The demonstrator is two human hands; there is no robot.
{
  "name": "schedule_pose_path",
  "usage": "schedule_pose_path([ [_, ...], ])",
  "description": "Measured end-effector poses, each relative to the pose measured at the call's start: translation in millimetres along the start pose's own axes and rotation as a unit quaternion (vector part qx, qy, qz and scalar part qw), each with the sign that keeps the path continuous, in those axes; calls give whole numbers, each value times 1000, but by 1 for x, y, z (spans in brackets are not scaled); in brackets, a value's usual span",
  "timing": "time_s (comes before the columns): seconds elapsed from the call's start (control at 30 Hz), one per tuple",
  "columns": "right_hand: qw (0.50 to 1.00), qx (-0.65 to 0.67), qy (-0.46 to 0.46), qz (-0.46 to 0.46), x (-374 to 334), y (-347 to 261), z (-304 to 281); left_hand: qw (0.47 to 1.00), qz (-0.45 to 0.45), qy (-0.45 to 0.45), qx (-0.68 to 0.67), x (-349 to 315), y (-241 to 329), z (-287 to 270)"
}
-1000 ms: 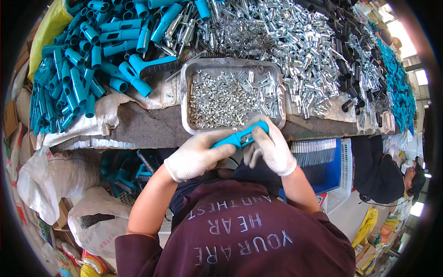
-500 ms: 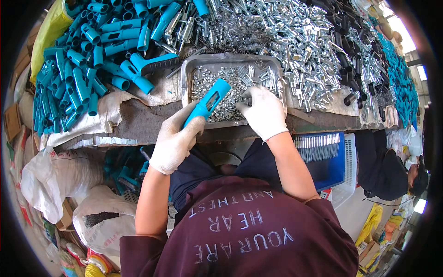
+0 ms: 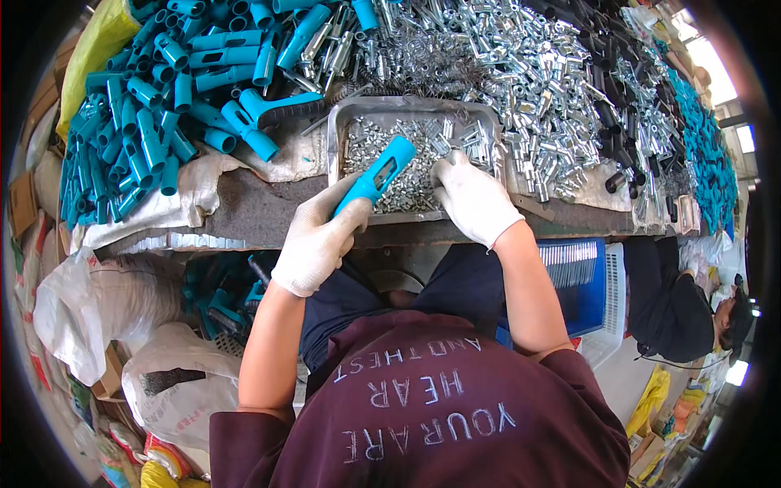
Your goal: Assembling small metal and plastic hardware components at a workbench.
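A teal plastic tube (image 3: 366,187) with a long slot in its side is gripped in my left hand (image 3: 313,244), which wears a white glove. The tube tilts up to the right over the near part of a shallow metal tray (image 3: 333,138). Small silvery metal parts (image 3: 407,191) lie scattered in that tray. My gloved right hand (image 3: 476,199) is over the tray's right side, fingers curled and brought together at the parts. Whatever is between those fingertips is hidden.
Teal tubes (image 3: 146,142) are heaped at the left, beside a teal piece with a black grip (image 3: 285,112). Springs (image 3: 439,69) and metal pins (image 3: 537,106) pile up behind the tray. Below the bench's right side sits a blue crate (image 3: 586,305); a person in black (image 3: 671,313) is beyond.
The right hand's fingers have drawn closer together over the tray. The tube, still in my left hand, has shifted slightly, and the whole view has moved a little.
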State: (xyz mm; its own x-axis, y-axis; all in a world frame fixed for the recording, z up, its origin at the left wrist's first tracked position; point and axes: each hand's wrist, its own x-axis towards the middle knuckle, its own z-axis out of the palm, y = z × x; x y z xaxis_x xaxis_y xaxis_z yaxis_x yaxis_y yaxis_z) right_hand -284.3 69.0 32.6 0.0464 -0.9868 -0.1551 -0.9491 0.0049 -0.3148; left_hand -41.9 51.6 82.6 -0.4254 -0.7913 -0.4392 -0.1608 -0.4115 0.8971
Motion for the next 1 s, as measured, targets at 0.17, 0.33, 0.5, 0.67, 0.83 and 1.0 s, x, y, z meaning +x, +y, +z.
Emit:
schedule_pose_path([
  [0.17,994,-5,36,-99,0,1,-5,1000,5,6,7,2,-2,0],
  [0.33,988,-124,-5,-87,12,-8,-11,1000,12,2,8,3,-3,2],
  [0.5,982,-161,-47,-90,22,-7,-12,1000,6,10,3,2,-3,3],
  [0.67,971,-210,-50,-99,30,-8,-10,1000,0,10,-11,2,-3,3],
  [0.83,990,90,104,-43,18,-7,-27,1000,-2,15,-25,3,-3,3],
  [1.0,810,578,95,13,-19,-32,-31,1000,2,-14,-16,11,0,13],
])
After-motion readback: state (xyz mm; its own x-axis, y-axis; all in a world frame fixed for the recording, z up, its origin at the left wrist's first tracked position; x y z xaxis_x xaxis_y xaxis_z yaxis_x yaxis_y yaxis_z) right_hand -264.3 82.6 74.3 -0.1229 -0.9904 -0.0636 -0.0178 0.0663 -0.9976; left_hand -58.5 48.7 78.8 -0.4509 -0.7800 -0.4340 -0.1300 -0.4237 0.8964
